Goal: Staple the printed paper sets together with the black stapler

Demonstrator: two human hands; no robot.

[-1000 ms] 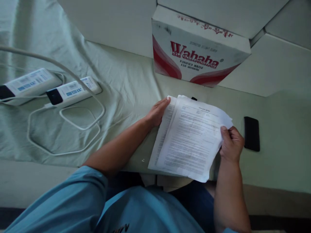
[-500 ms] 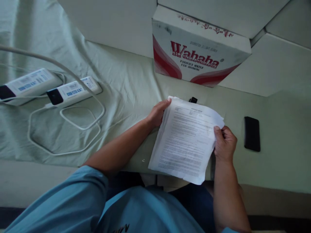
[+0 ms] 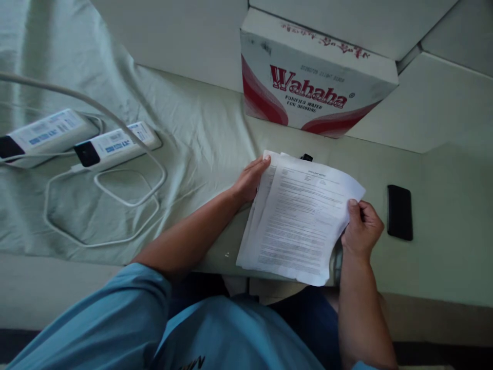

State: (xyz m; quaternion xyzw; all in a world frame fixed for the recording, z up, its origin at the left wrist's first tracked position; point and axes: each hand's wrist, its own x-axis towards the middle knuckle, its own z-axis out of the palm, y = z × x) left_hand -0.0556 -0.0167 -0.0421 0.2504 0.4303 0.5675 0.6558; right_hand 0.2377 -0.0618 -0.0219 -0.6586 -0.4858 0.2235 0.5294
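Note:
Several printed paper sheets [image 3: 296, 221] are held above the table's front edge, their left edges fanned. My left hand [image 3: 252, 180] grips the stack at its upper left, thumb on top and the other fingers hidden beneath. My right hand [image 3: 362, 226] pinches the top sheet at its upper right corner, pulled out to the right of the sheets below. The paper bends upward near that hand. Just past the top edge of the papers lies a small black object [image 3: 306, 158], partly covered, whose kind I cannot make out.
A Wahaha water carton [image 3: 311, 77] stands against the wall at the back. A black phone [image 3: 399, 213] lies right of my right hand. On the left are two white power strips [image 3: 123, 144] with a looped white cable [image 3: 103, 244] on the green cloth [image 3: 200, 133].
My right hand has moved slightly right, drawing the top sheet with it. More of the sheets beneath now shows at the left. My left hand has stayed nearly still.

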